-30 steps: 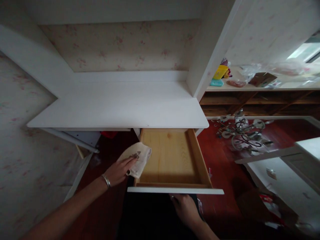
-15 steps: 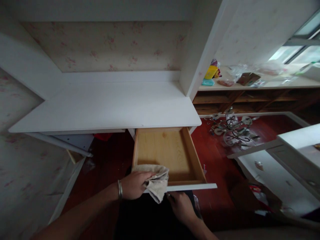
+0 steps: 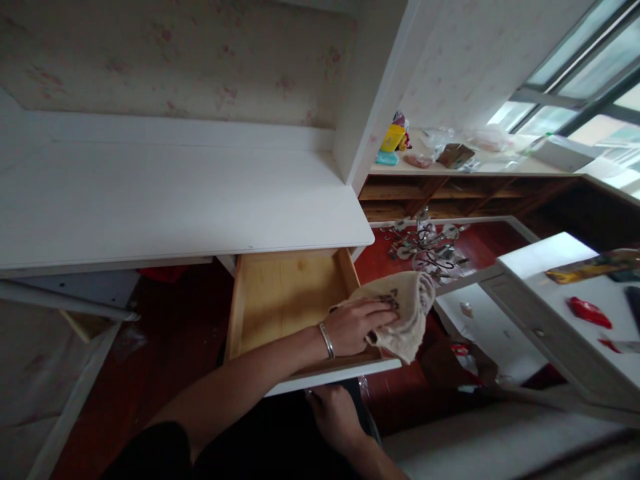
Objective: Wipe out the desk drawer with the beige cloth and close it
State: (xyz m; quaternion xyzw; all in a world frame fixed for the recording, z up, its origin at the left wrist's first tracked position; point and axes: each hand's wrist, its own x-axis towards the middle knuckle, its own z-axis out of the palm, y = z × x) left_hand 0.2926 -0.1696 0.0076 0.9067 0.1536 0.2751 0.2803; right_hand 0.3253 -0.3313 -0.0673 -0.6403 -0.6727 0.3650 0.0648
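Observation:
An open wooden drawer with a white front sticks out from under a white desk. My left hand, a bracelet on its wrist, presses a beige cloth against the drawer's right side rail. The cloth drapes over that rail and hangs past the white front. My right hand is below the drawer front, near its underside; its fingers are hidden in shadow.
A metal chandelier-like fixture lies on the red floor right of the drawer. A white cabinet with red items stands at right. A shelf holds a yellow box, bags and clutter. Windows are at upper right.
My left hand carried the cloth from the drawer's left rail, across the front edge, to the right rail. The view has swung right. My right hand stayed under the drawer front.

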